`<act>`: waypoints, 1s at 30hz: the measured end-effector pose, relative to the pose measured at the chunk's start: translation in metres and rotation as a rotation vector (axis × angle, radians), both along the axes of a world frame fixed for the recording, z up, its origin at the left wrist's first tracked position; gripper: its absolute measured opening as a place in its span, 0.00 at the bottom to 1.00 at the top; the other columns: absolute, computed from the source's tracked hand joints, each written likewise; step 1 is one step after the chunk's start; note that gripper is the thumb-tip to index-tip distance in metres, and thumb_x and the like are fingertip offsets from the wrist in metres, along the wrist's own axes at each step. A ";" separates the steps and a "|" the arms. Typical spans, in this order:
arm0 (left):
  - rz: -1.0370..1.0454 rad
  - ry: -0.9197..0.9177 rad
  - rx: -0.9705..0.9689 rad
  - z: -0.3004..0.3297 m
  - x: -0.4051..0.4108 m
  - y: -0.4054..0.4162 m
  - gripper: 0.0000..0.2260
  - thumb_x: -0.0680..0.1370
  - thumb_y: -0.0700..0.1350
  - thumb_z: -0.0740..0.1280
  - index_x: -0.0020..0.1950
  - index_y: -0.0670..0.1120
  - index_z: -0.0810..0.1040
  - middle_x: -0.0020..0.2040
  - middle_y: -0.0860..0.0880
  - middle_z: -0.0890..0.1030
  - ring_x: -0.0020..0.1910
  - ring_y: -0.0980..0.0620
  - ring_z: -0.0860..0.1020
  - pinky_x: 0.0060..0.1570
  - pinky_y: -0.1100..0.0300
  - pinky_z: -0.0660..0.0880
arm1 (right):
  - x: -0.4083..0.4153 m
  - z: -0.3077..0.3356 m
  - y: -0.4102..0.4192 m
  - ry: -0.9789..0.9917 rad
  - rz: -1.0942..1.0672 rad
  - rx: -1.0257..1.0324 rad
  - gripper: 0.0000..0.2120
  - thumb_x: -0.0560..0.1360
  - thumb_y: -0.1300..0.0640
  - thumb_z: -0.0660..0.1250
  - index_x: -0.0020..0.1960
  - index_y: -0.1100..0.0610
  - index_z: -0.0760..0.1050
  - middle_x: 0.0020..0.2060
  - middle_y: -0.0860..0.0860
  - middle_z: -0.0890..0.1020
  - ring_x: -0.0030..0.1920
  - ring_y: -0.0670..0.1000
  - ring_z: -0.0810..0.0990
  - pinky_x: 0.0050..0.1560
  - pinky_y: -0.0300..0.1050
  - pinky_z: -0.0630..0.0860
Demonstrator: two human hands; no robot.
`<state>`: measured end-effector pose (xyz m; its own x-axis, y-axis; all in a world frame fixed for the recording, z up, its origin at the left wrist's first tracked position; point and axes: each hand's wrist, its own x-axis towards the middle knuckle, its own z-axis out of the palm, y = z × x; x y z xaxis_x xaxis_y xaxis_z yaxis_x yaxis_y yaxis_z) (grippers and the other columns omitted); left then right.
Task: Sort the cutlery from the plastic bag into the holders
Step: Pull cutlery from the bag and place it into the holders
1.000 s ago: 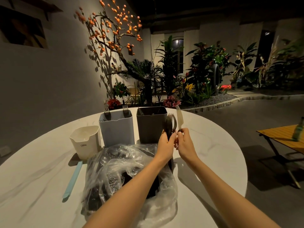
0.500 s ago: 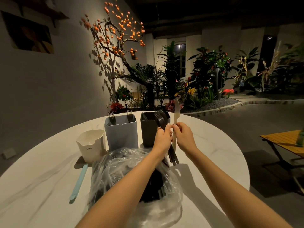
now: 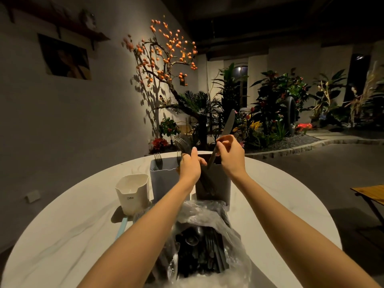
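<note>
- Half a second earlier the right hand [image 3: 230, 156] held the pale knife [image 3: 228, 125] upright beside the left hand's bundle; now the knife tilts, handle end dipping into the dark grey holder [image 3: 218, 183], blade still above the rim
- The right hand's fingers pinch the knife at mid-length; judged from this, the knife is about to be dropped into that holder
- The left hand [image 3: 190, 167] has lifted with the view, fingers curled round a bundle of dark forks [image 3: 182, 144], tines up, over the gap between the dark holder and the blue-grey holder [image 3: 164, 175]
- The blue-grey holder already has fork tines showing above its rim; the white holder [image 3: 133, 194] looks empty
- The plastic bag [image 3: 209, 242] is thin, crinkled and clear, still full of glossy dark cutlery, so much sorting remains
- The holders are smooth, matt, squarish tubs on a round marbled table [image 3: 62, 235]; a pale blue utensil [image 3: 121, 227] lies flat by the white one
</note>
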<state>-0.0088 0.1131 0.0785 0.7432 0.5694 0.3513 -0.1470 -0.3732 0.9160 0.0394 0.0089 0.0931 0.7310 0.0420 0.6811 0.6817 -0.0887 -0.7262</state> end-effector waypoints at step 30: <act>0.266 -0.299 -0.086 0.041 0.000 0.084 0.18 0.84 0.54 0.51 0.43 0.44 0.70 0.34 0.52 0.73 0.34 0.54 0.72 0.45 0.56 0.70 | 0.012 -0.001 0.068 -0.033 0.010 -0.279 0.15 0.82 0.54 0.57 0.49 0.58 0.81 0.43 0.52 0.84 0.45 0.50 0.80 0.51 0.50 0.77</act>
